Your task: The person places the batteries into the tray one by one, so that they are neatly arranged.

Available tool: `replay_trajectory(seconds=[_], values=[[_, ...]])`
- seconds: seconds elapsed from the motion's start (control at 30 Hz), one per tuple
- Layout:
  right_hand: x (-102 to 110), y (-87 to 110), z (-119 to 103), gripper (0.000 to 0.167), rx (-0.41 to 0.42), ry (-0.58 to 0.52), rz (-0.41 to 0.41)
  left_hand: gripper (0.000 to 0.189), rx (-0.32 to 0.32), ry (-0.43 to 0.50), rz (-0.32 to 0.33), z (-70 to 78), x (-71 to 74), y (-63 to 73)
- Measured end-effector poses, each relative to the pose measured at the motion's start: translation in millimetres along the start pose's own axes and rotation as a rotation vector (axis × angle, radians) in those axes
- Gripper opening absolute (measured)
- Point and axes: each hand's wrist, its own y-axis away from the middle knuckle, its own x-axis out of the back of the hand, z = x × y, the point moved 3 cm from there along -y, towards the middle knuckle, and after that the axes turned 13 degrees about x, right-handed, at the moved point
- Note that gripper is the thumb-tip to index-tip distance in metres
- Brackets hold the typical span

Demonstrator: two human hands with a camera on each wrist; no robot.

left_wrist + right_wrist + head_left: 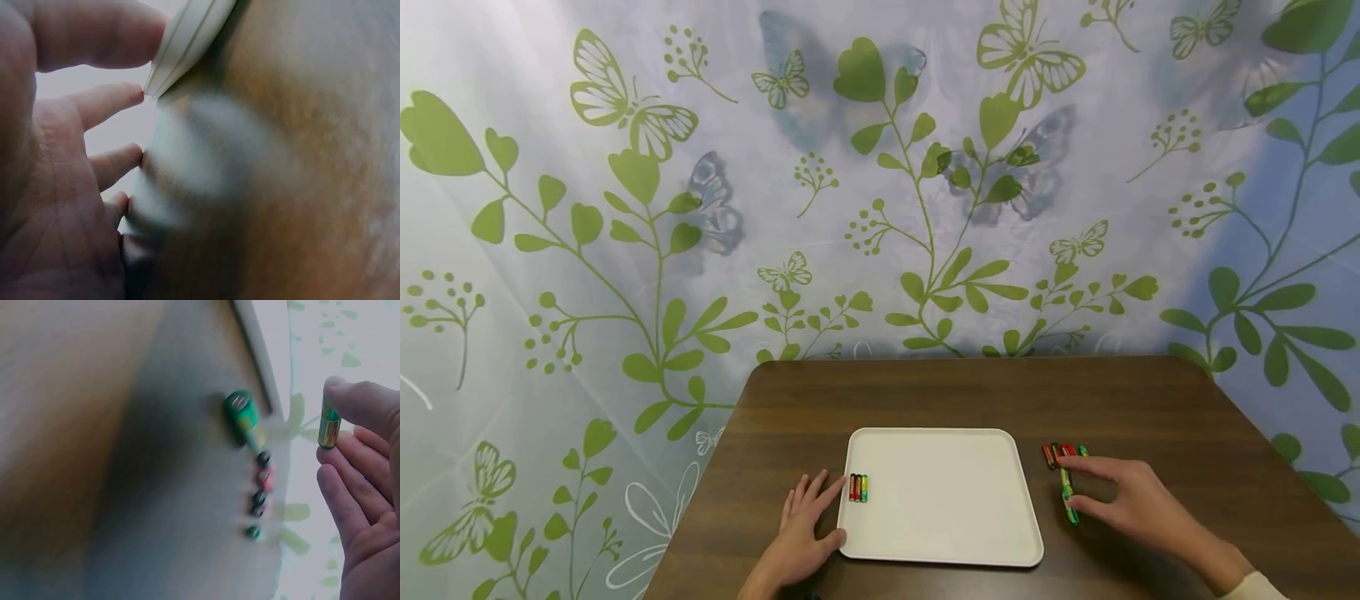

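Observation:
My right hand (pixel 1138 504) pinches a green battery (pixel 329 422) between thumb and fingertips, above the table right of the tray. Another green battery (pixel 242 415) lies on the table beneath that hand, partly covered by it in the head view. Beyond the fingertips is a row of several red, black and green batteries (pixel 1049 456). My left hand (pixel 801 533), fingers spread, rests at the left edge of the white tray (pixel 940 554), with thumb and forefinger at its rim. Inside the tray, near that edge, three batteries (pixel 858 488) lie side by side, two reddish and one green.
The dark wooden table (pixel 962 392) carries the tray near its front. Behind and beside it hangs a pale curtain (pixel 820 233) printed with green leaves and butterflies.

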Motion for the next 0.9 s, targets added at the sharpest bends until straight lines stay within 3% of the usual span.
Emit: replay_trajectory(seconds=[0.13, 0.37, 0.9], values=[[-10.1, -18.6, -8.8, 0.057, 0.052, -0.073, 0.009, 0.078, -0.042, 0.029, 0.013, -1.3, 0.5, 0.5], [-37.0, -52.0, -22.4, 0.055, 0.051, -0.170, -0.024, 0.080, 0.019, -0.025, -0.011, -2.0, -1.1, 0.2], [-103.4, -106.4, -58.5, 0.053, 0.082, -0.346, -0.056, 0.081, 0.023, -0.028, -0.007, -1.1, -1.0, 1.7]])
